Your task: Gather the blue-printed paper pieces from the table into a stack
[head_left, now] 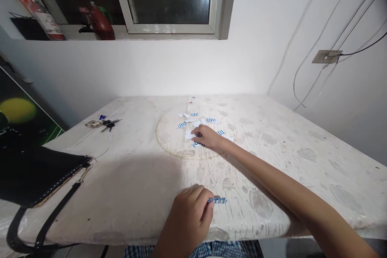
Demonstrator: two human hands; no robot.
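My left hand is closed near the table's front edge. Between its thumb and fingers sits a small paper slip with blue print, part of it hidden by the fingers. Farther out, my right hand is curled over the scattered slips, thumb and forefinger at the edge of a white paper slip. Around it lie more slips, some blank and others blue-printed, such as a printed slip to the left and another printed slip behind. One slip is partly behind my right wrist.
A patterned cover lies over the table. On its left are a bunch of keys, a small blue object and a black bag with a strap. Bottles, including a red bottle, stand on the windowsill. Wires hang by a wall socket.
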